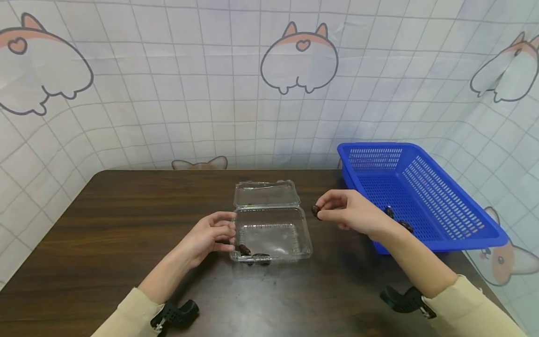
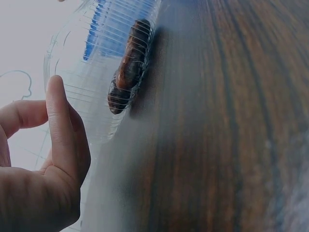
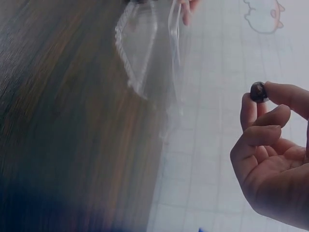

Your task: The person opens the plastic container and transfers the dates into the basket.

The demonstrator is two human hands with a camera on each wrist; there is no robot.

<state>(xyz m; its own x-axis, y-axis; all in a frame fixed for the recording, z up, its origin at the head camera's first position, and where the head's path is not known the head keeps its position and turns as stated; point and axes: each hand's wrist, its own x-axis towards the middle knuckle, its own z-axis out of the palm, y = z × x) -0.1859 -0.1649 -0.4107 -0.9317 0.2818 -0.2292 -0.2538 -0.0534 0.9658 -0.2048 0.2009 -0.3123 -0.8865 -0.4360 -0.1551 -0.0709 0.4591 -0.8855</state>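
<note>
A clear plastic clamshell box (image 1: 269, 238) lies on the table with its lid (image 1: 267, 194) folded back. Dark brown wrinkled dates (image 1: 261, 257) sit in its front left corner; the left wrist view shows them through the wall as glossy dates (image 2: 129, 67). My left hand (image 1: 206, 238) rests its fingertips against the box's left side, thumb towards the front. Right of the box, my right hand (image 1: 349, 213) pinches one date (image 1: 316, 211) between thumb and fingertips, above the table. That date (image 3: 259, 92) also shows at the fingertips in the right wrist view.
A blue plastic basket (image 1: 446, 201) stands at the right, with a few dates (image 1: 405, 226) on its near left side. Beneath everything is a dark wooden table (image 1: 126, 224). A white grid-patterned sheet (image 1: 236, 107) hangs behind the table.
</note>
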